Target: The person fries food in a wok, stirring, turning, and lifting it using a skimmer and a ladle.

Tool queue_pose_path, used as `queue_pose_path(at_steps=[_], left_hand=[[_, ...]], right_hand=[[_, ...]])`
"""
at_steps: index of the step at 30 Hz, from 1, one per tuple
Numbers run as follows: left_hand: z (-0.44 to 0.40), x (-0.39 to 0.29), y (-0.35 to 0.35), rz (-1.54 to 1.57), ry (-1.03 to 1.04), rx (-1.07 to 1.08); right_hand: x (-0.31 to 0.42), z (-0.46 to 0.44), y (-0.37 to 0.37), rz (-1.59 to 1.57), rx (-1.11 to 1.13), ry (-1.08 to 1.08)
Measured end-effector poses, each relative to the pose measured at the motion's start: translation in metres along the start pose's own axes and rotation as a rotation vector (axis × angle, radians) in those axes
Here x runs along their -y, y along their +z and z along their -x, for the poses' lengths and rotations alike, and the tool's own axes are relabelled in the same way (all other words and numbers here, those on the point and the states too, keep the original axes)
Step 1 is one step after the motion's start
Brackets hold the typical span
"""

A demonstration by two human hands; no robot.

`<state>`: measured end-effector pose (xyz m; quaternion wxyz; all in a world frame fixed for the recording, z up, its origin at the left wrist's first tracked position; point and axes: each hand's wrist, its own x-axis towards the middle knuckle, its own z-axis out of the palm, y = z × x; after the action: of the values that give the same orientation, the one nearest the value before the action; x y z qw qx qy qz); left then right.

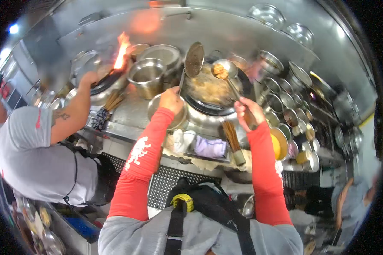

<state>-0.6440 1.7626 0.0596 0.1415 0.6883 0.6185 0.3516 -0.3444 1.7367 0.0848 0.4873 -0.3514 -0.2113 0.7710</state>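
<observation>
My left hand (171,100) is closed round the handle of a round perforated strainer (194,59), its disc raised and tilted over the left side of a wok. In my right hand (248,113) is the long handle of a ladle (230,67). Golden-brown food pieces (220,71) lie in the ladle's bowl, above the wok's back edge. Below both tools, the wok (215,111) holds bubbling, foamy brownish liquid. A wide metal bowl (181,120) sits just under my left hand. What lies on the strainer's disc, if anything, is too blurred to tell.
A co-worker (42,148) stands at left, beside a wok (108,83) with a tall flame (122,51). Deep metal pots (147,78) stand between the woks. A bamboo brush (232,138) and purple cloth (210,147) lie near the front edge. Several seasoning containers (278,142) crowd the right.
</observation>
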Motion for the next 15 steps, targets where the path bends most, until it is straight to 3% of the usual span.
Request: queue_pose_path(at_steps=[3,4,6,8,10,15], left_hand=[[-0.011,0.030,-0.013,-0.001,0.040,-0.246],[-0.010,0.036,-0.024,0.011,0.075,-0.368],[-0.014,0.051,-0.052,-0.117,-0.006,-0.312],[-0.012,0.066,-0.069,-0.141,-0.099,-0.312],[-0.014,0.090,-0.079,-0.187,-0.148,-0.302],[-0.011,0.126,-0.088,-0.230,-0.224,-0.305]], right_hand=[[-0.004,-0.014,0.025,-0.039,0.105,0.104],[-0.009,-0.018,0.043,-0.032,0.104,0.050],[-0.016,-0.040,0.057,-0.060,0.184,0.185],[-0.032,-0.052,0.090,0.084,0.170,0.076],[-0.048,-0.078,0.111,0.200,0.196,0.097],[-0.114,-0.132,0.153,0.792,0.132,-0.141]])
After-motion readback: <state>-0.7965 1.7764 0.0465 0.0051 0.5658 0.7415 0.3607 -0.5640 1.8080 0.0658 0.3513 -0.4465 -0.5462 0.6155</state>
